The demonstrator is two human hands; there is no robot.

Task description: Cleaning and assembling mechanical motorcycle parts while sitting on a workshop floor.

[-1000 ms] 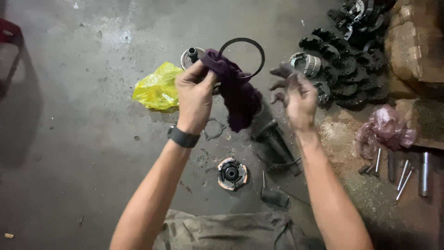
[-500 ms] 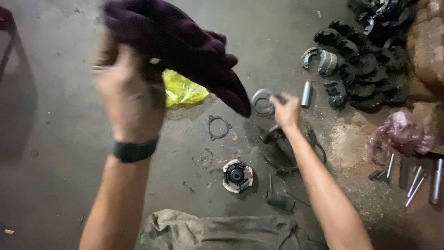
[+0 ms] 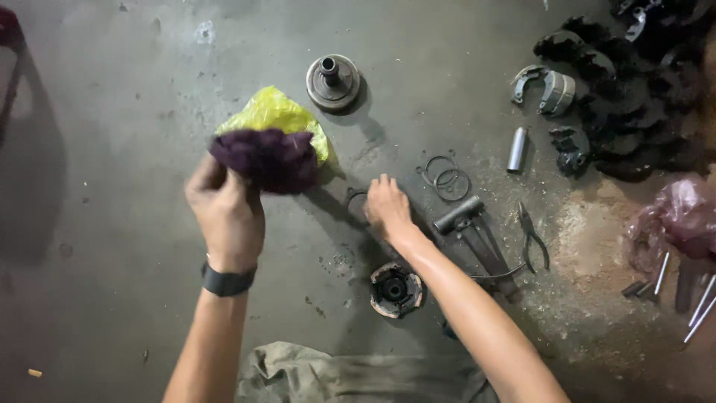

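Left hand (image 3: 224,213) with purple rag (image 3: 266,158) now lower, right hand (image 3: 385,209) on floor ring (image 3: 356,200)

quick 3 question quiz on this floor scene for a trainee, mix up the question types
1. True or false: the left hand holds a dark purple rag above the floor.
2. Which lies nearest the right hand? A) the yellow bag B) the thin wire rings C) the pink bag
3. Fill in: the pliers lie just to the ______ of the grey hammer-like tool, as the picture shows it.

Key: 1 true; 2 B; 3 right
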